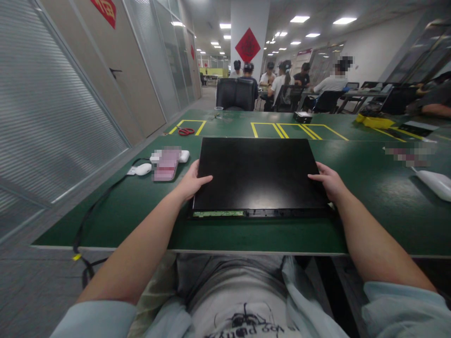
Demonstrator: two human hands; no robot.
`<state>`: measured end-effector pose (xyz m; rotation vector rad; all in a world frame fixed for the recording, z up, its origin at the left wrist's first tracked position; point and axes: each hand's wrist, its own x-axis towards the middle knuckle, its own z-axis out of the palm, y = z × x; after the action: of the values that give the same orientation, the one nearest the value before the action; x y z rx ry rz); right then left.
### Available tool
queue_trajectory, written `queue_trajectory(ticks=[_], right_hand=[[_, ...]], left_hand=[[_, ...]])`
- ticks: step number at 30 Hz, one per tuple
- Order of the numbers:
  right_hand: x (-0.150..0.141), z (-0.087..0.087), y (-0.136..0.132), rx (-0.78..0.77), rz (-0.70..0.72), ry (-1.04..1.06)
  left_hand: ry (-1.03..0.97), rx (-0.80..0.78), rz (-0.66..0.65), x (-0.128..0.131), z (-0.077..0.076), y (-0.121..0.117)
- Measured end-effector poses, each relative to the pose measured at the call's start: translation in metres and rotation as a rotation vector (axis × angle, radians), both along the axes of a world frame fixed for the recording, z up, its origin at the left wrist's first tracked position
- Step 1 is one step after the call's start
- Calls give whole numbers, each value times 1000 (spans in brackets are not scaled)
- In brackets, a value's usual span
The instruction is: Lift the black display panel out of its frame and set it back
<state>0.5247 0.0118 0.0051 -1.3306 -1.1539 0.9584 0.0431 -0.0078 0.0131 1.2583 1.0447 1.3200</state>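
A black flat display panel (259, 173) lies in front of me, face up, at or just above the green table. Along its near edge runs a narrow strip with a green circuit board (218, 213). My left hand (193, 182) grips the panel's left side, thumb on the screen face and the other fingers hidden at the edge or beneath. On the opposite side my right hand (327, 182) holds it the same way, thumb on top. Whether the panel rests on the table or is slightly lifted, I cannot tell.
Left of the panel on the green table (123, 220) are a pink phone-like object (165, 165), a white device (143, 169) and a black strap (102, 199). Farther back lie red-handled scissors (185, 131), a clear cup (218, 111) and a black box (303, 117). A white object (435, 184) sits right.
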Motion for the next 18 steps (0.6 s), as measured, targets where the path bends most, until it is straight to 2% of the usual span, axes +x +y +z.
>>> queue_trajectory(ticks=[10, 18], right_hand=[[6, -5, 5, 113, 16, -109], [19, -13, 10, 136, -42, -217]], left_hand=[[47, 119, -11, -4, -9, 6], [152, 102, 5, -10, -5, 7]])
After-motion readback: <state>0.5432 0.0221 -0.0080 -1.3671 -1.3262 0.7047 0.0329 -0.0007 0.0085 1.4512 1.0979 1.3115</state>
